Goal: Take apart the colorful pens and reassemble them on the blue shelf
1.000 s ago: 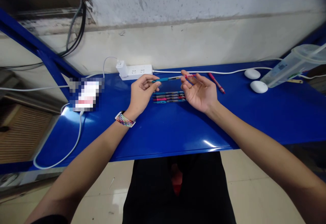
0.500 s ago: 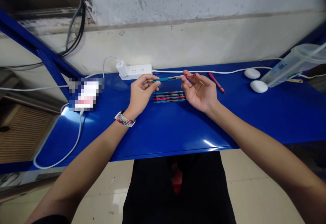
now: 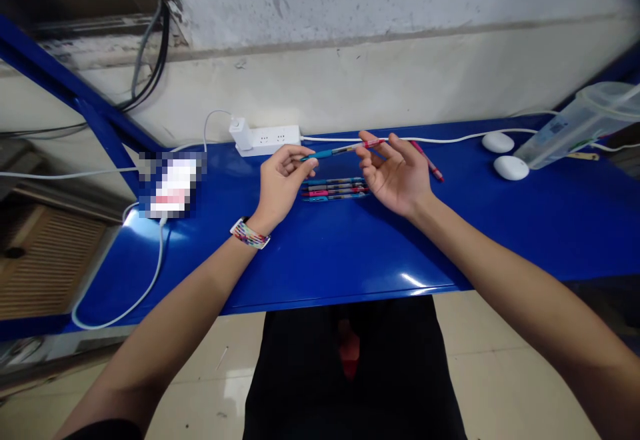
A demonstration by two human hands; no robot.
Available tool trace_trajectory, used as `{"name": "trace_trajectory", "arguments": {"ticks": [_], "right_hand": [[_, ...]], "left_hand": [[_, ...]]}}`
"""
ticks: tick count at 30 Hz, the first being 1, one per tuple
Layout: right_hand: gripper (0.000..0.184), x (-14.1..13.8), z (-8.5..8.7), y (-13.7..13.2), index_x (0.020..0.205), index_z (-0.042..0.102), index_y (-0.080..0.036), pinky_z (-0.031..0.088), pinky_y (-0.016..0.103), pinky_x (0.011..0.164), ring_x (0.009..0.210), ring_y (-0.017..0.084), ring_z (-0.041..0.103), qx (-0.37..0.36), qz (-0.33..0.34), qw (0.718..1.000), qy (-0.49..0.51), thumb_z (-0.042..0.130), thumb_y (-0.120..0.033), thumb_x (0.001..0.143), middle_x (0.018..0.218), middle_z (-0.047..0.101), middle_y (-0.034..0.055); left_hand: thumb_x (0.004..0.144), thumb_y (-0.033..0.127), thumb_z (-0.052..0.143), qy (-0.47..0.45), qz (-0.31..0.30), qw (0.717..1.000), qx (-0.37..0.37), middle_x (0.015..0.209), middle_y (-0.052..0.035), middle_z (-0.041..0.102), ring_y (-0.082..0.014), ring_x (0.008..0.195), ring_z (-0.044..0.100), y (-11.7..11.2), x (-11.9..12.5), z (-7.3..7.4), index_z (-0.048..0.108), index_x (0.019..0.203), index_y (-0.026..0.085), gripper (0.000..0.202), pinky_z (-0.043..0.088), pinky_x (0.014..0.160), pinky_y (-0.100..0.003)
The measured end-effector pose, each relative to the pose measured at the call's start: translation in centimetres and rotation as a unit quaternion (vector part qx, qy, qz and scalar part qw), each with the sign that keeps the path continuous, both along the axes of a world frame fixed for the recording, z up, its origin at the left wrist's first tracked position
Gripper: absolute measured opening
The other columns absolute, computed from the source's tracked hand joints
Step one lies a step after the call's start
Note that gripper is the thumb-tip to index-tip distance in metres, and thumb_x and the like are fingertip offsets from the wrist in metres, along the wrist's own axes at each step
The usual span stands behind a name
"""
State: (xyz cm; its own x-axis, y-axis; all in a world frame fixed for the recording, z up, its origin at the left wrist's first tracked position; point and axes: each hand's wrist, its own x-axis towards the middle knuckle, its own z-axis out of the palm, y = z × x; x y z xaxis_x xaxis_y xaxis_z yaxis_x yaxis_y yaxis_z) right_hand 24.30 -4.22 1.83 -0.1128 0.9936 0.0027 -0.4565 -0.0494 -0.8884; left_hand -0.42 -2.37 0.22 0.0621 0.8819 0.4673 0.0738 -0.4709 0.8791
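Note:
Both my hands hold one pen (image 3: 336,153) level above the blue table (image 3: 350,253). My left hand (image 3: 280,183), with a patterned band at the wrist, pinches the pen's blue end. My right hand (image 3: 395,173), palm up, pinches its red end between thumb and fingers. Under the held pen, a row of several pens (image 3: 334,189) in blue and pink lies side by side on the table. A single pink pen (image 3: 429,163) rests just right of my right hand.
A white power strip (image 3: 267,139) with a plugged charger and white cables sits at the table's back edge. A blurred device (image 3: 170,185) lies at the left. Two white oval objects (image 3: 510,168) and a clear plastic cup (image 3: 580,127) lying on its side are at the right.
The hands and the held pen stay almost as they were. The red end has tipped up slightly, and the view has shifted a little.

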Motion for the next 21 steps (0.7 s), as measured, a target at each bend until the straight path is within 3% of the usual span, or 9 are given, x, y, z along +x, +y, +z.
{"name": "trace_trajectory", "arguments": {"ticks": [3, 7, 9, 15, 21], "right_hand": [[0.04, 0.2, -0.8, 0.8, 0.124, 0.079, -0.028, 0.066, 0.031, 0.076, 0.094, 0.02, 0.078, 0.018, -0.034, 0.996, -0.076, 0.08, -0.051, 0.091, 0.108, 0.082, 0.0048], [0.023, 0.4, -1.8, 1.4, 0.108, 0.081, -0.029, 0.062, 0.035, 0.071, 0.088, 0.021, 0.074, 0.081, -0.095, 0.975, -0.183, 0.082, -0.041, 0.089, 0.105, 0.08, 0.0047], [0.017, 0.5, -2.0, 1.5, 0.102, 0.082, -0.027, 0.061, 0.038, 0.072, 0.085, 0.022, 0.073, 0.135, -0.127, 0.948, -0.258, 0.081, -0.039, 0.089, 0.102, 0.081, 0.0056], [0.016, 0.8, -2.3, 1.6, 0.102, 0.084, -0.024, 0.06, 0.045, 0.086, 0.094, 0.028, 0.076, 0.253, -0.183, 0.822, -0.476, 0.07, -0.029, 0.097, 0.105, 0.084, 0.0093], [0.016, 0.9, -3.5, 3.0, 0.101, 0.083, -0.023, 0.057, 0.048, 0.093, 0.1, 0.031, 0.075, 0.271, -0.144, 0.773, -0.555, 0.067, -0.022, 0.097, 0.102, 0.084, 0.0096]], "left_hand": [[0.093, 0.022, 0.083, -0.003, 0.011, 1.0, -0.01, 0.09, -0.0027, 0.081, -0.0161, 0.079, 0.079, 0.4, -0.2, -0.1, 0.078, 0.103, 0.024, 0.011, 0.068, 0.079, -0.032], [0.091, 0.018, 0.083, 0.005, 0.016, 1.0, -0.016, 0.091, -0.0036, 0.083, -0.0175, 0.081, 0.081, 1.3, -0.6, -0.6, 0.08, 0.103, 0.024, 0.013, 0.068, 0.081, -0.033], [0.091, 0.017, 0.083, 0.017, 0.021, 0.999, -0.016, 0.091, -0.0041, 0.083, -0.0185, 0.083, 0.082, 1.7, -1.0, -0.9, 0.081, 0.104, 0.024, 0.014, 0.069, 0.083, -0.034], [0.097, 0.024, 0.078, 0.11, 0.027, 0.993, 0.005, 0.106, -0.0059, 0.089, -0.0213, 0.094, 0.082, 2.8, -2.0, -1.7, 0.087, 0.105, 0.026, 0.012, 0.066, 0.093, -0.039], [0.095, 0.022, 0.08, 0.175, 0.044, 0.984, 0.001, 0.105, -0.0055, 0.09, -0.0234, 0.096, 0.082, 3.4, -2.4, -2.6, 0.089, 0.103, 0.028, 0.013, 0.064, 0.097, -0.043]]}}
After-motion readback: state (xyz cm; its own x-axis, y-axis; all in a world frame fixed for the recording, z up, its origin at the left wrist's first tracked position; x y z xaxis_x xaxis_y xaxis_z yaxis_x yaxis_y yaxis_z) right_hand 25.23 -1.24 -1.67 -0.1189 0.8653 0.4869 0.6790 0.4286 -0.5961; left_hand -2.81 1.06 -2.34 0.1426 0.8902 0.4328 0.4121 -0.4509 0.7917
